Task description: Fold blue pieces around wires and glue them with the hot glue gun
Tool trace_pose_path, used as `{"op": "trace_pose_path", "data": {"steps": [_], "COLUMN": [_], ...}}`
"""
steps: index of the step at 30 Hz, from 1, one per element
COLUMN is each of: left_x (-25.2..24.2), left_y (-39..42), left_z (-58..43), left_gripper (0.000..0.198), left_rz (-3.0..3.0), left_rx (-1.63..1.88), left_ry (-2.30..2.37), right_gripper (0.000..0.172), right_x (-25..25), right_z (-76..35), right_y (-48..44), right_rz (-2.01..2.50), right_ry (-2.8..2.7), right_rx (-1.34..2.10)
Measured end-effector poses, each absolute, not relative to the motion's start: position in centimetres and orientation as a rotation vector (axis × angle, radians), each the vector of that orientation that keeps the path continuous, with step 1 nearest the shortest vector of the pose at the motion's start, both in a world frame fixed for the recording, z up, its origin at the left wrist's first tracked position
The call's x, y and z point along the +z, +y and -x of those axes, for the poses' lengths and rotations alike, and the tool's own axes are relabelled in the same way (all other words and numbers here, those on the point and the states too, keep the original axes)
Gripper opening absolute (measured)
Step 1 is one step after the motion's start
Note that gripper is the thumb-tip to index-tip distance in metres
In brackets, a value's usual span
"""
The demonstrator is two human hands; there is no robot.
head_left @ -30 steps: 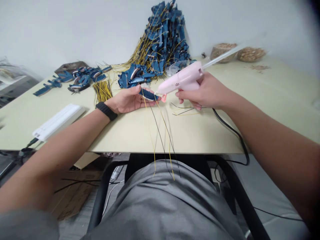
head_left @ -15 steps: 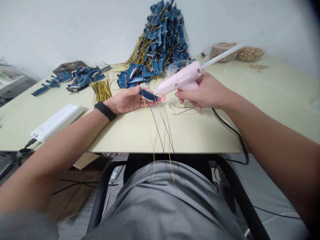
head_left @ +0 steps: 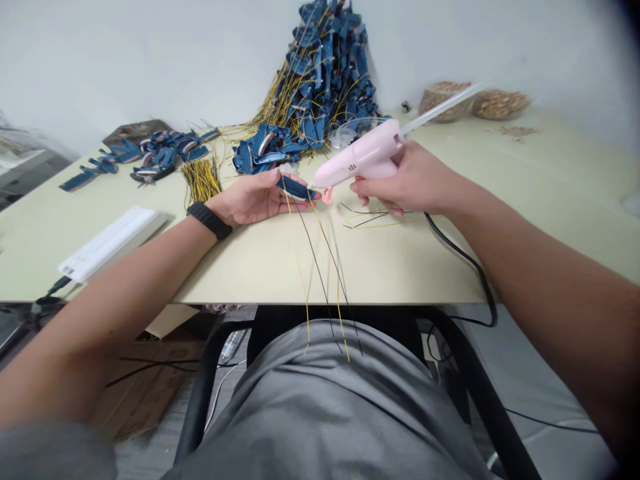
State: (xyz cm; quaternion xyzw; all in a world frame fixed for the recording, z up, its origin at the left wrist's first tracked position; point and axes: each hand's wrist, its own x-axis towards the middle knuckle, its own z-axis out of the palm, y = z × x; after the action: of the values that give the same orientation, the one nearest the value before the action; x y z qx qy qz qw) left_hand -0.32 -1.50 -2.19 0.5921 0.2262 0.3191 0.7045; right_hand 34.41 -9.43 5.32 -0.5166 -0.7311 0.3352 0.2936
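My left hand [head_left: 253, 203] lies palm up over the table, its fingers cradling a small blue piece [head_left: 295, 189] with thin black and yellow wires [head_left: 325, 267] trailing down past the table edge. My right hand [head_left: 395, 180] grips a pale pink hot glue gun [head_left: 360, 163] by its handle. A translucent glue stick [head_left: 440, 107] sticks out of the gun's rear. The gun's nozzle sits right by the blue piece, and I cannot tell whether they touch.
Behind my hands rises a tall heap of blue pieces with yellow wires [head_left: 320, 80]. Smaller blue pieces [head_left: 160, 157], a yellow wire bundle [head_left: 201, 180], a white strip [head_left: 113, 243] and loose wires [head_left: 370, 219] lie on the pale table [head_left: 550, 167]. A black cord [head_left: 465, 257] drops off its edge.
The whole view has drifted slightly up and left. Both hands keep the same hold, and the glue gun stays by the blue piece.
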Motion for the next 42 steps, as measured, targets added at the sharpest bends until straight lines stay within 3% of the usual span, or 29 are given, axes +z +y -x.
{"op": "trace_pose_path", "data": {"steps": [8, 20, 35, 42], "left_x": [-2.24, -2.49, -2.12, -2.14], "left_y": [-1.62, -1.29, -1.66, -1.74], "left_z": [0.43, 0.42, 0.12, 0.14], "left_gripper": [0.077, 0.074, 0.070, 0.078], "left_rz": [-1.325, -1.331, -1.344, -1.337], "left_rx": [0.710, 0.720, 0.705, 0.734], "left_ry": [0.486, 0.505, 0.483, 0.532], "right_gripper": [0.023, 0.032, 0.029, 0.025], "right_x": [5.07, 5.66, 5.44, 5.42], "right_z": [-34.75, -34.46, -34.49, -34.56], "right_y": [-9.03, -9.49, -9.32, -9.37], "right_rz": [1.359, 1.401, 1.389, 1.395], "right_ry": [-1.957, -1.923, -1.922, -1.939], "right_rx": [0.879, 0.881, 0.899, 0.885]}}
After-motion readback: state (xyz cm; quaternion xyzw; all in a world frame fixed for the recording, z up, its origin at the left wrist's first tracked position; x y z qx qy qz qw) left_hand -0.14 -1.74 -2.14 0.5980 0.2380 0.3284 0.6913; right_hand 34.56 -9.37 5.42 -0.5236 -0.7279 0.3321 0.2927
